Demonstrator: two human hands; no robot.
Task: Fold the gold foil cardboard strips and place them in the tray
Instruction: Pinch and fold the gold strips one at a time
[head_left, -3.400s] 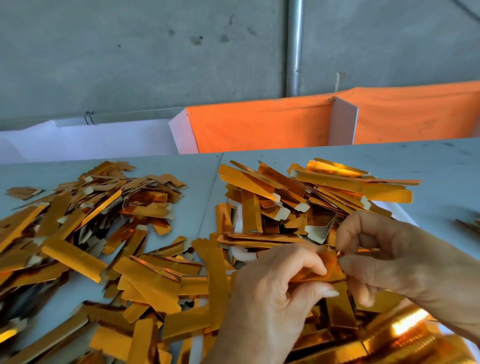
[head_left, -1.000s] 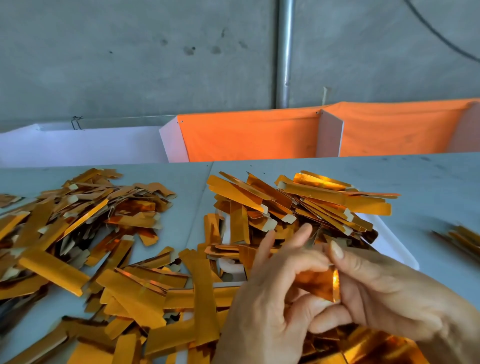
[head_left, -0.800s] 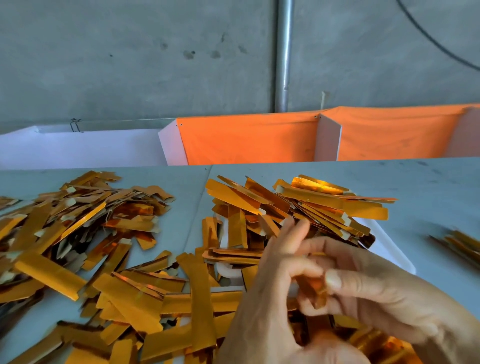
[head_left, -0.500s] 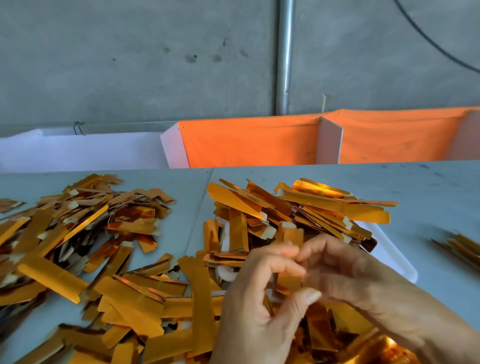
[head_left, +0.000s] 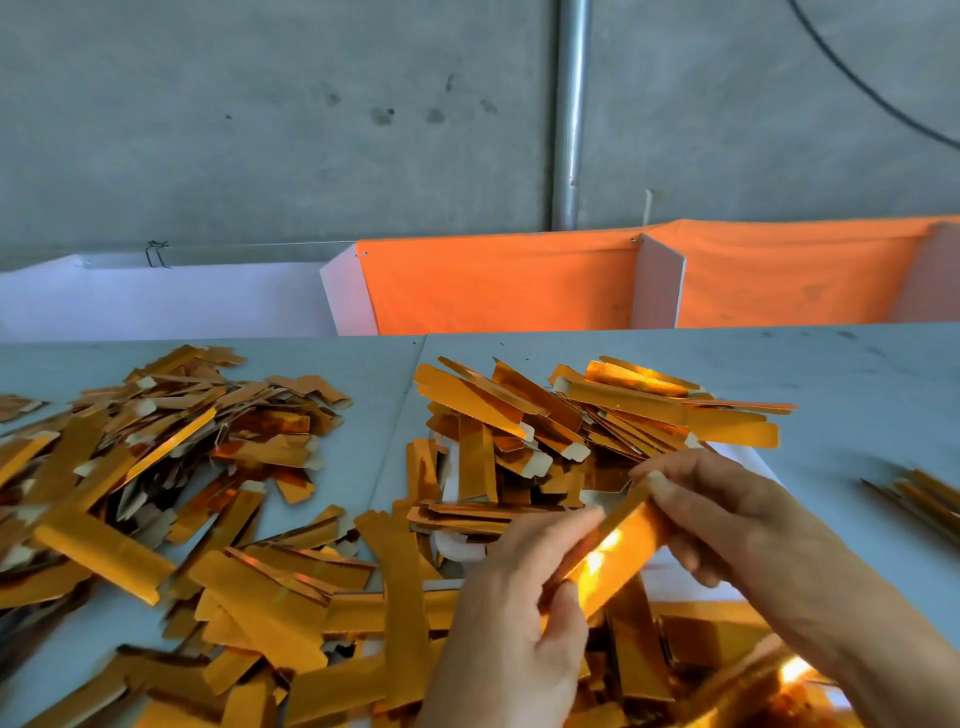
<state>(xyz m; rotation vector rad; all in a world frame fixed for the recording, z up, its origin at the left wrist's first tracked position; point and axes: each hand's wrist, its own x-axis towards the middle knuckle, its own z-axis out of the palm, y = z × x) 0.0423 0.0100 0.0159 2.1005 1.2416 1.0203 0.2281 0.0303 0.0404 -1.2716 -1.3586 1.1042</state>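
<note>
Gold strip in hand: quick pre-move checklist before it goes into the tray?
1. Left hand pinches the held strip's lower end: ok.
2. Right hand pinches its upper end: ok.
3. Fold finished: cannot tell, the strip looks stretched long between the hands.
4. White tray within reach, just behind the hands: ok.
5. Room in tray: not ok, folded strips heap over its rim.

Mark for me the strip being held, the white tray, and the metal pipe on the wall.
held strip (head_left: 618, 551), head view, on its shiny gold face between the two hands.
white tray (head_left: 748, 460), head view, on its bare right rim.
metal pipe (head_left: 570, 114), head view, on its upright shaft.
</note>
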